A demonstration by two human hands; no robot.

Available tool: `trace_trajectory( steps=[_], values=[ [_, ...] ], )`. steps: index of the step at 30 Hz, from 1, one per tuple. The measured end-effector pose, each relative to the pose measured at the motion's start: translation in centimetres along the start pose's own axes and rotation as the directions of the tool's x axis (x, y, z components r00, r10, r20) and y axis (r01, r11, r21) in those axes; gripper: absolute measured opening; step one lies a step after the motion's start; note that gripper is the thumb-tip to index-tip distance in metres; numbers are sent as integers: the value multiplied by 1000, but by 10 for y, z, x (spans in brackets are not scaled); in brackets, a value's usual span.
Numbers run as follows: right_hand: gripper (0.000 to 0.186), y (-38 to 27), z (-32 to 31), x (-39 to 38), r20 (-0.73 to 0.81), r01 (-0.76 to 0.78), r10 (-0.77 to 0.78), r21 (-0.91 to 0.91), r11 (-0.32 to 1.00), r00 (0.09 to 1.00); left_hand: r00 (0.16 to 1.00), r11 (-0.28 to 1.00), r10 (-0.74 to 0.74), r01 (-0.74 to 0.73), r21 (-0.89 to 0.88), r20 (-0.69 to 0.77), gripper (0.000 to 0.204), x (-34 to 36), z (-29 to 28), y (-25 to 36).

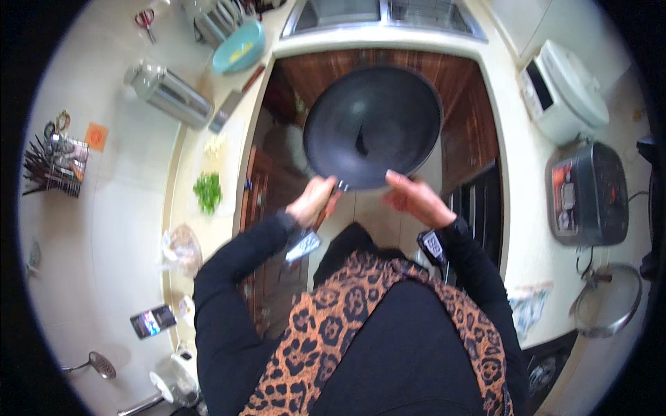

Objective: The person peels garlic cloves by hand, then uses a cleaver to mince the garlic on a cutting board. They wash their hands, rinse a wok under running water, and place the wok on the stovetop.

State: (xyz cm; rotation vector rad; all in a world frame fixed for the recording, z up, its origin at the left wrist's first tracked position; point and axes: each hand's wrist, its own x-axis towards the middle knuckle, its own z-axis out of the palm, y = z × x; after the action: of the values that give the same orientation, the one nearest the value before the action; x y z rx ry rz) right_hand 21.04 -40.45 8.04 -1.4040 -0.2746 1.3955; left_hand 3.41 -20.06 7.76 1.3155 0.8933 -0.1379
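Observation:
A large black wok (374, 118) hangs in front of me above the floor, its inside facing up and bearing a small darker patch near the middle. Its handle lies in my left hand (312, 201), whose fingers are closed round it at the near left rim. By the near right rim is my right hand (418, 199), fingers stretched out and thumb apart. Whether it touches the rim I cannot tell for sure. On the left counter, chopped green onion (207, 192) and a pale chopped heap (214, 146) lie on a white board.
Beyond the board are a cleaver (227, 111), a turquoise bowl (239, 47) and a metal kettle-like container (170, 93). A sink (385, 19) is set ahead. The right counter carries a white rice cooker (565, 90), a dark appliance (588, 194) and a glass lid (608, 299).

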Motion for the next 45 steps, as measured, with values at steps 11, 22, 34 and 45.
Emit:
trace_trajectory(
  steps=[11,22,34,45],
  values=[
    [35,-211,-139,137,248,379,-296,-441,814,922,974,997,-29,13,-69,-223,32,56,-74,102],
    [62,-464,-248,337,-192,477,-613,-468,744,766,984,984,-43,11,-178,-173,32,224,-134,275],
    [69,-569,-327,605,77,75,-777,-996,-39,625,956,993,43,-73,-93,-290,31,386,-158,394],
    [67,-544,-305,586,151,222,-774,-975,-14,615,949,997,-16,-11,-83,-316,32,474,-162,432]
  ],
)
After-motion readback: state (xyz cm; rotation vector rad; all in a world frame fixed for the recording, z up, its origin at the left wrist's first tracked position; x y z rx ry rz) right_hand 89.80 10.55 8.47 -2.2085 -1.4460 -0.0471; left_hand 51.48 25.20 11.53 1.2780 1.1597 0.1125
